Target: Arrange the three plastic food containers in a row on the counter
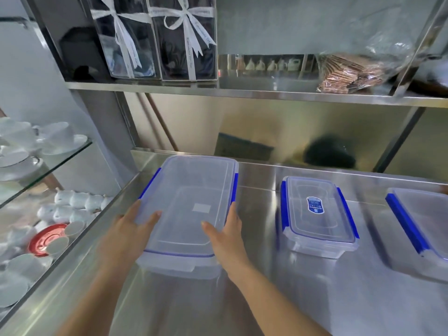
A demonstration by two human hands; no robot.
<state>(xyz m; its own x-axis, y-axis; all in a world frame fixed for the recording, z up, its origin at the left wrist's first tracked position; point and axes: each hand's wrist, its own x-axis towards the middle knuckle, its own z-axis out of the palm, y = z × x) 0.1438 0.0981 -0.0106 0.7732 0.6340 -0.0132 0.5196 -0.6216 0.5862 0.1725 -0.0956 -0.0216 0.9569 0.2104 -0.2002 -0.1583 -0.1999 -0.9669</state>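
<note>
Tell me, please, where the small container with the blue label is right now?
In the head view, the small container stands on the counter, right of centre, between the large container and a third container.

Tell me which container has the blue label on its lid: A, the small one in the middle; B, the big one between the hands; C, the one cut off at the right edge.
A: the blue label sits on the lid of the small middle container, while the large container held by the left hand and right hand shows only a pale square.
</note>
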